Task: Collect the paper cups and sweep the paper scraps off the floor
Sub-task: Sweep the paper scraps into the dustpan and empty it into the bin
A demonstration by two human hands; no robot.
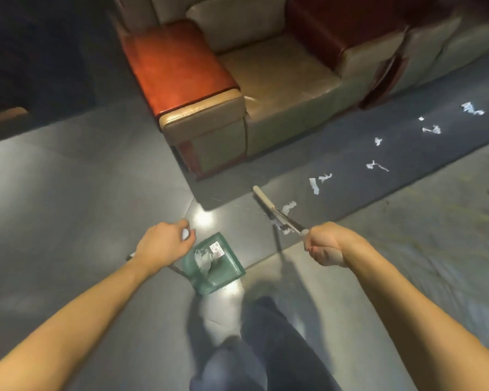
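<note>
Gripping the upper end of a long handle, the left hand (164, 242) is holding a green dustpan (213, 263) low over the grey floor (68, 179), with crumpled paper (205, 259) lying inside it. Closing around a broom handle (280, 214), the right hand (326, 244) is angling it toward the far left. Paper scraps (374, 165) are trailing across the dark floor strip at right, running along the near side of the sofa (266, 88); one scrap (288, 206) is lying just beside the handle.
</note>
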